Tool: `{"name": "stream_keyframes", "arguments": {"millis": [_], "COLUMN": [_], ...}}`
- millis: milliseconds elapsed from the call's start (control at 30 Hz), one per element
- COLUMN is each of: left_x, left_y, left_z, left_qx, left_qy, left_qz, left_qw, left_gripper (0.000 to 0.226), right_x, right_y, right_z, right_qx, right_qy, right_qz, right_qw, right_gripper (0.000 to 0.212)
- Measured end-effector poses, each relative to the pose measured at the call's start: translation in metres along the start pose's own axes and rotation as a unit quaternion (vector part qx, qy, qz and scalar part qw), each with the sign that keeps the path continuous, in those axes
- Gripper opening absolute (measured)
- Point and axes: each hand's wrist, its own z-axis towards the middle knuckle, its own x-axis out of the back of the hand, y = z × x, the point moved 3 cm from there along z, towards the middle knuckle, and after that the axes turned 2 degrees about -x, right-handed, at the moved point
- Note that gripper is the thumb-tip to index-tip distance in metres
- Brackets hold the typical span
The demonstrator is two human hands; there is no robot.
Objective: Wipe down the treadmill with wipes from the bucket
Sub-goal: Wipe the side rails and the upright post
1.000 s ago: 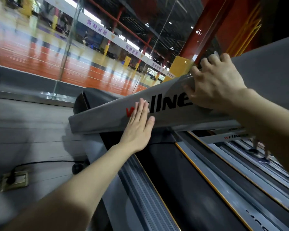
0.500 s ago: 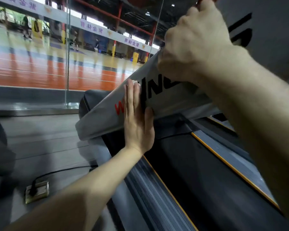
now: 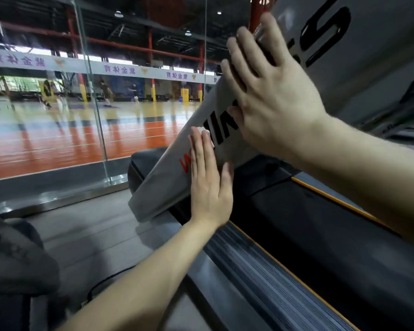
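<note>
Pressing a white wipe flat against the treadmill's sloping grey strut, the left grip lies palm down on the strut's near face with its fingers straight and together. It covers the end of the red lettering. Only a corner of the wipe shows, just past the fingertips and touching the first black letters. The right grip sits higher up the strut, fingers hooked over the upper edge and thumb on the near face, clamped there as a brace.

Compared with a second ago, the left grip has hardly travelled along the strut: it was on the red letters then and is on them now. The right grip likewise remains on the upper edge above it. What has changed is the view, which has come in closer and lower, so the strut looks steeper. The wipe's corner, hidden a second ago, now peeks out.

My reading is that this patch is mid-wipe and the strokes are short, so the task looks to be at an early stage. The strut above the right grip is probably still to do. So, it seems, are the black belt and the ribbed side rail below the strut, though I can't tell for sure. The bucket is out of view. Beyond the strut stands a glass wall with a sports court behind it.
</note>
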Motion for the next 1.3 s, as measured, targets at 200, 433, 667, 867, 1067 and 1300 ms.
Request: {"name": "stream_keyframes", "arguments": {"millis": [200, 433, 667, 867, 1067, 1300], "left_x": [0.003, 0.008, 0.016, 0.019, 0.020, 0.031], "left_y": [-0.017, -0.076, -0.095, -0.064, -0.064, -0.089], "left_z": [-0.003, -0.027, -0.064, -0.066, -0.055, -0.041], "left_qx": [-0.022, 0.045, 0.120, -0.056, 0.055, 0.063], "left_qy": [-0.018, -0.045, -0.116, -0.177, -0.121, -0.136], "left_qz": [0.025, 0.030, 0.027, 0.065, 0.030, 0.048], "left_qw": [0.999, 0.998, 0.986, 0.980, 0.991, 0.988], "left_gripper": [0.072, 0.091, 0.120, 0.115, 0.121, 0.126], "right_x": [0.002, -0.019, -0.015, -0.015, -0.013, -0.016], "right_y": [-0.044, -0.120, -0.138, -0.137, -0.137, -0.131], "right_z": [-0.030, -0.100, -0.099, -0.099, -0.100, -0.103], "right_qx": [0.007, -0.038, -0.108, -0.128, -0.128, -0.108], "right_qy": [-0.020, 0.008, 0.018, 0.023, 0.025, 0.039], "right_qz": [0.164, 0.271, 0.385, 0.405, 0.428, 0.442], "right_qw": [0.986, 0.962, 0.916, 0.905, 0.895, 0.890], "right_gripper": [0.076, 0.069, 0.084, 0.075, 0.080, 0.079]}}
